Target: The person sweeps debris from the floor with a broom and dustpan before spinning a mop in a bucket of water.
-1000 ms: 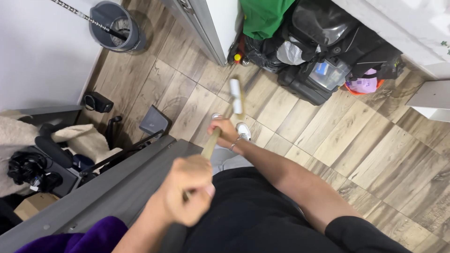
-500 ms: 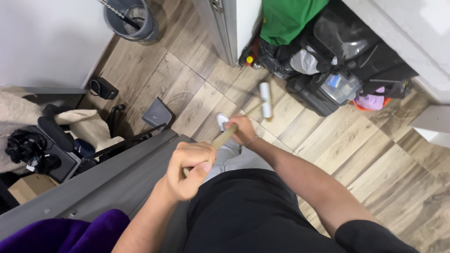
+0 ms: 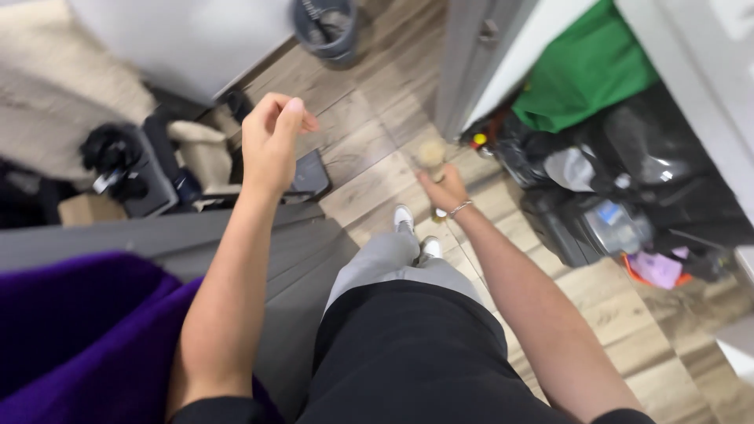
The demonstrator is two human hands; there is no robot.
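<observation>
One right hand (image 3: 444,188): fingers clenched around the top of a tan wooden pole (image 3: 431,154). The pole is seen nearly end-on, pointing down to the wood-plank floor (image 3: 377,118), so its lower end is hidden; it appears to stand upright, propped by this single grip.

One left hand (image 3: 269,141): raised clear of the pole, fingers loosely curled and released, holding nothing.

Two white shoes (image 3: 415,232), side by side just below the right hand.

One grey bucket (image 3: 326,27) at the top edge, well apart from the pole.

One grey desk edge (image 3: 157,235), left of the legs.

One purple cloth (image 3: 86,330), lower left.

One green fabric (image 3: 585,74) piled on black bags (image 3: 628,149) beside the door frame, probably stowed out of the way.
</observation>
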